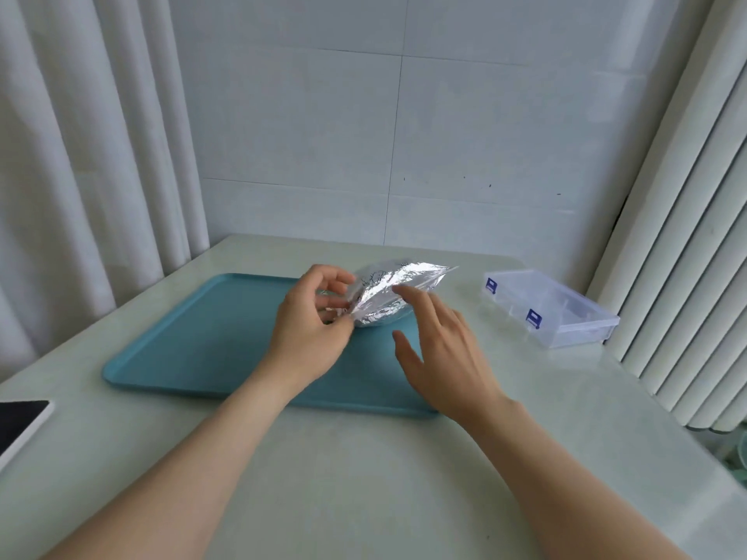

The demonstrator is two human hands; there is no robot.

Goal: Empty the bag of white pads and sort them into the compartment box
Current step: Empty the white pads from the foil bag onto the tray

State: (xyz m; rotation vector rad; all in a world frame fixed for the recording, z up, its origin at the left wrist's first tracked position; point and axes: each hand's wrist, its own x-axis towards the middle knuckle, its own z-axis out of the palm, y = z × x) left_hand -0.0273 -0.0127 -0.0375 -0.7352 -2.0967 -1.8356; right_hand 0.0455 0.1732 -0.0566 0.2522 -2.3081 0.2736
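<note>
Bag [384, 297] over tray [194, 337], long axis 8-to-2 o'clock | left hand [311, 329] pinches its 8 o'clock end | right hand [440, 349] released, nearer middle | compartment box [566, 317] at 3 o'clock on bench [364, 478]

Pale table [364, 478], teal tray [194, 337], clear compartment box [558, 313], tablet [20, 422]

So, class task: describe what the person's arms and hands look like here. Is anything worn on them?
Both forearms are bare right down to the bottom of the picture, with no sleeves in view. The left hand and the right hand show no gloves, rings, watch or bracelets. The fingernails look short and unpainted.
</note>
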